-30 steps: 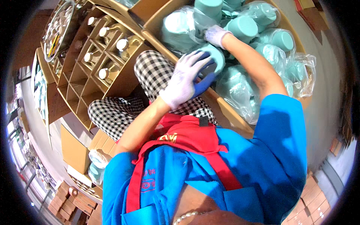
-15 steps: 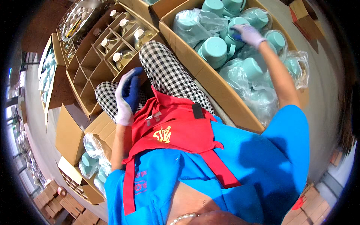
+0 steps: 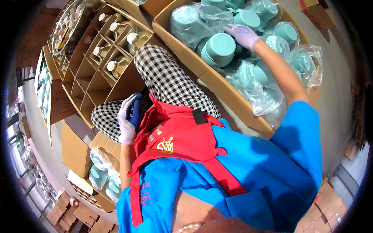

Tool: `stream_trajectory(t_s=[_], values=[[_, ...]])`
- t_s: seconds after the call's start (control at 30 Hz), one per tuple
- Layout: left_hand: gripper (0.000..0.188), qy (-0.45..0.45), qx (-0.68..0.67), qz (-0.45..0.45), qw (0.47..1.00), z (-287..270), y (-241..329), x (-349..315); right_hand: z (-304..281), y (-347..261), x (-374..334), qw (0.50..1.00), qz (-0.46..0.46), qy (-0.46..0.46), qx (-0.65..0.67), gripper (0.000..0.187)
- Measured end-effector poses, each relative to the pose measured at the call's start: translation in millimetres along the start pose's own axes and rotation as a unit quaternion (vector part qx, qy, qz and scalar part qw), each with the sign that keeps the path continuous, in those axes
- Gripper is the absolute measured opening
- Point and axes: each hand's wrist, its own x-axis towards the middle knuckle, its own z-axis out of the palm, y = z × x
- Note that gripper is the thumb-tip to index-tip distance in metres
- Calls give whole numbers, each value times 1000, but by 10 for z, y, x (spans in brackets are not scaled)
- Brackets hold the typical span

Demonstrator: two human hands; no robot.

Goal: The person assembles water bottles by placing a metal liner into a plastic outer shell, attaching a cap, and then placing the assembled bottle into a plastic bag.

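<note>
My right hand [image 3: 244, 35], in a white glove with a blue palm, reaches into the large cardboard box [image 3: 198, 64] at the upper right. Its fingers curl behind the handle side of a turquoise jug [image 3: 220, 47] with a round top; the fingertips are partly hidden. Another turquoise jug [image 3: 247, 19] is just beyond the hand. Several more, some wrapped in clear plastic bags [image 3: 268, 99], crowd around it. My left hand [image 3: 128, 118], gloved the same way, hovers by my checked left knee. It is loosely cupped, with nothing visible in it.
A divided carton [image 3: 101, 95] with several white-capped glass bottles [image 3: 132, 37] stands at the upper left, a tub of white caps [image 3: 70, 23] beyond it. At lower left an opened carton [image 3: 75, 149] holds bagged turquoise pieces [image 3: 97, 173]. Stacked cartons [image 3: 83, 215] stand farther back.
My right hand has moved left and slightly nearer, from a jug farther in to the round-topped jug, which looks slightly raised. My left hand has dropped nearer my lap. The view has shifted slightly.
</note>
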Motion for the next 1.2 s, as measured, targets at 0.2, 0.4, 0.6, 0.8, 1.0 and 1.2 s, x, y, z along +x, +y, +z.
stream_trajectory(t_s=[0.2, 0.4, 0.6, 0.8, 1.0, 1.2], values=[[27, -6, 28, 25, 999, 162, -128, 312, 218, -121, 866, 937, -108, -266, -199, 28], [30, 1, -4, -113, 994, 254, -544, -88, -174, 31, 167, 982, -79, -122, -122, 28], [33, -24, 14, -41, 999, 176, -537, 122, -296, -43, 11, 983, -85, -81, -138, 27], [29, -7, 23, -43, 999, 143, -366, 95, -509, 281, 142, 994, -27, -110, -5, 27], [26, 57, 9, 25, 998, 230, -137, 282, 269, -135, 78, 991, 40, -127, -3, 35], [24, 18, -77, 45, 996, 560, 556, 1035, 96, 222, -530, 986, 134, 52, 87, 16]])
